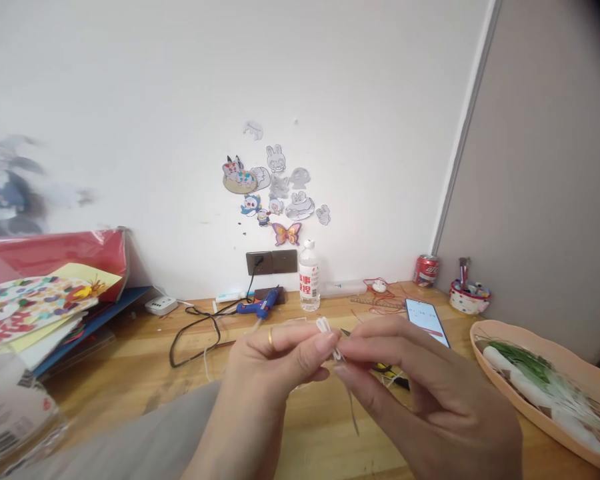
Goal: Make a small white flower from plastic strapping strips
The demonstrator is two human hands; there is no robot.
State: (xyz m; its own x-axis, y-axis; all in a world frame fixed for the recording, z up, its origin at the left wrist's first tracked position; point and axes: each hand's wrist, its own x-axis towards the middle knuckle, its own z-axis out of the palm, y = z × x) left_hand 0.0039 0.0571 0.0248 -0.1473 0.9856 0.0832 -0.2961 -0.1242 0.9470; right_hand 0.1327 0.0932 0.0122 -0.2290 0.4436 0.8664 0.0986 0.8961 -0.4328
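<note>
Head view (only view). Left hand (275, 380) and right hand (430, 387) meet over the table (325, 453), near lower centre. One small looped white cord bundle (323, 325) sits between them, above the tabletop. Left thumb and index finger closed on it, pinching; right thumb and fingertips also closed at its right side, gripping. Fingertips cover most of the bundle; loop count cannot be read. One thin strand (353, 413) hangs below the right fingertips; whether it joins the bundle: cannot tell. One ring (271, 337) on left hand.

Obscured: yellow-and-black tool (381, 367) behind right hand, mostly covered, type uncertain. Phone (427, 320), one, lower end behind same hand; digits on screen too small to read surely.

Cut off: peach tray (525, 337) at right edge, holding white and green stems, tangled, not countable. Clear plastic container (10, 427) at lower left, blurred. Grey shape (145, 433) beside it, smeared, identity unclear. Red folder (75, 250) and papers run out of frame at left.

Counts, rear of table: upright water bottle, 1 (309, 280); blue glue gun, 1 (260, 307); red can, 1 (427, 270); dotted pot, 1 (469, 301), contents jumbled. Red cords (395, 300) tangled, number indeterminate. Wall cutouts (276, 159): roughly twelve in central cluster, several overlapping, including one butterfly (287, 233). Further group at far left blurred.
</note>
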